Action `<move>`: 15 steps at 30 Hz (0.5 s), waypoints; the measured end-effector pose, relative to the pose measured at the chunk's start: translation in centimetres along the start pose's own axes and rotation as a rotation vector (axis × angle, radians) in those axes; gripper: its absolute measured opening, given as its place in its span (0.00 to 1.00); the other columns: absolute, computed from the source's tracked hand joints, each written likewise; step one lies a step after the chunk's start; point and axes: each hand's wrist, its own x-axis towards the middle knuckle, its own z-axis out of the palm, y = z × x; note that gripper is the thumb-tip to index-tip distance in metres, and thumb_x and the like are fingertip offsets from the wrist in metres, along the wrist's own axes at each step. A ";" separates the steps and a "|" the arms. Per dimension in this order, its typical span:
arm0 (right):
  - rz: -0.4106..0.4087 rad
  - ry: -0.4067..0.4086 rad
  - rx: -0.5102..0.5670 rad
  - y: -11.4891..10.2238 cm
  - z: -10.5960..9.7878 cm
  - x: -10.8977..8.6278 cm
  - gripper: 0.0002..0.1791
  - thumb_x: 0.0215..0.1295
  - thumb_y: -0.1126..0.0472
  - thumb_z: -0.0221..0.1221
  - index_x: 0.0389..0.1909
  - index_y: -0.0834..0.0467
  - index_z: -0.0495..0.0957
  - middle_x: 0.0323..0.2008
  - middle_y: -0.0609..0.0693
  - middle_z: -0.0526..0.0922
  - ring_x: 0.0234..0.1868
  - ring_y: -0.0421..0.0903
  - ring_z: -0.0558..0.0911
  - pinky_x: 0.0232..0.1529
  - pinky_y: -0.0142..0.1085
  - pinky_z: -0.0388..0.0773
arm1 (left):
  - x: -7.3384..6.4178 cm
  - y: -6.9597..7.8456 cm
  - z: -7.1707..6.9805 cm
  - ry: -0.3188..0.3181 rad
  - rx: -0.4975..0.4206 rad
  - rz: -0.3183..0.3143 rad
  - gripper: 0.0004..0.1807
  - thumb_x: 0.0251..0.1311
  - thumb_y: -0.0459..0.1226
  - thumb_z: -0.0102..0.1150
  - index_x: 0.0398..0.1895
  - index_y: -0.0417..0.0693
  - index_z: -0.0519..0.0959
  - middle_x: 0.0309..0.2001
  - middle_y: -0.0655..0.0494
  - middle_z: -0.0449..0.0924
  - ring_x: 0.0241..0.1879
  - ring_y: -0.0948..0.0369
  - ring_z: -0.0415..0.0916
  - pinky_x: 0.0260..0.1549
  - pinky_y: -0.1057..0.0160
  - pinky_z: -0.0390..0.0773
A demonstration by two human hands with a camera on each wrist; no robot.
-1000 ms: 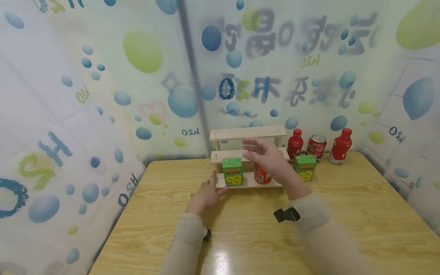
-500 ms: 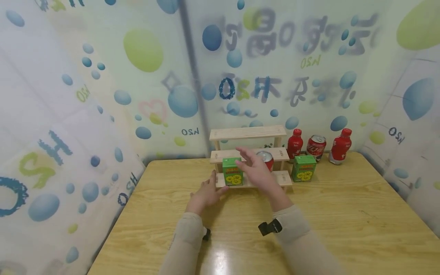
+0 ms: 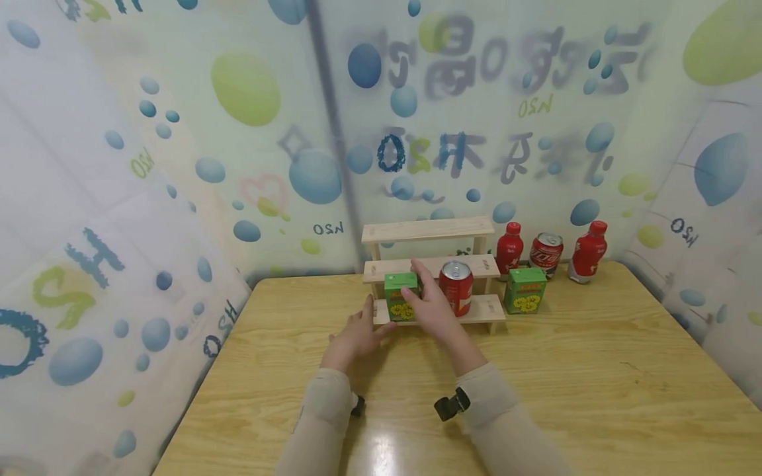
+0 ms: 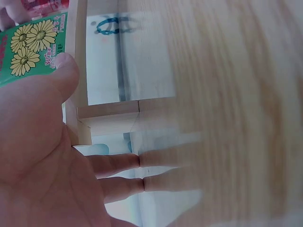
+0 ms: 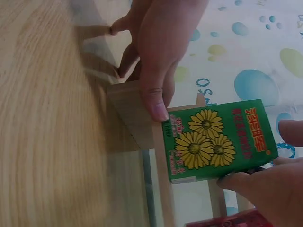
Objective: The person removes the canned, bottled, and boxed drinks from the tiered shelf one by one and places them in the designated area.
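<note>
A small wooden stepped shelf (image 3: 428, 229) stands at the back of the table. On its lowest step are an upright green drink carton (image 3: 400, 284) with yellow flowers and a red soda can (image 3: 456, 287). My left hand (image 3: 357, 337) is at the shelf's left end, its thumb at the front edge below the carton; in the left wrist view its fingers (image 4: 116, 189) reach straight down to the tabletop. My right hand (image 3: 434, 307) is between carton and can, fingers extended along the carton's right side. Its thumb overlaps the carton's front in the head view.
Right of the shelf stand a second green carton (image 3: 526, 291), a red bottle (image 3: 509, 250), another soda can (image 3: 546, 254) and a second red bottle (image 3: 588, 252). A patterned curtain (image 3: 268, 198) hangs behind the wooden table (image 3: 536, 383).
My right hand has moved left and down from above the soda can to the carton's right side, uncovering the can. My left hand has stayed in place.
</note>
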 end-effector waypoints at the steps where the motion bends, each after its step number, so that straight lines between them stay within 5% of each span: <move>1: 0.005 0.008 0.000 0.2 0.1 0.0 0.39 0.85 0.59 0.52 0.87 0.54 0.46 0.87 0.59 0.51 0.88 0.57 0.51 0.87 0.54 0.51 | 0.0 0.0 0.0 0.000 0.002 0.001 0.56 0.70 0.73 0.48 0.89 0.61 0.38 0.86 0.45 0.54 0.85 0.39 0.50 0.70 0.12 0.43; 15: 0.020 0.135 -0.003 2.2 1.1 -0.1 0.35 0.83 0.55 0.56 0.84 0.53 0.56 0.81 0.62 0.64 0.82 0.63 0.63 0.81 0.62 0.63 | 0.8 -0.4 0.5 -0.001 0.012 0.004 0.60 0.64 0.79 0.43 0.89 0.64 0.36 0.86 0.41 0.53 0.84 0.35 0.51 0.67 0.09 0.41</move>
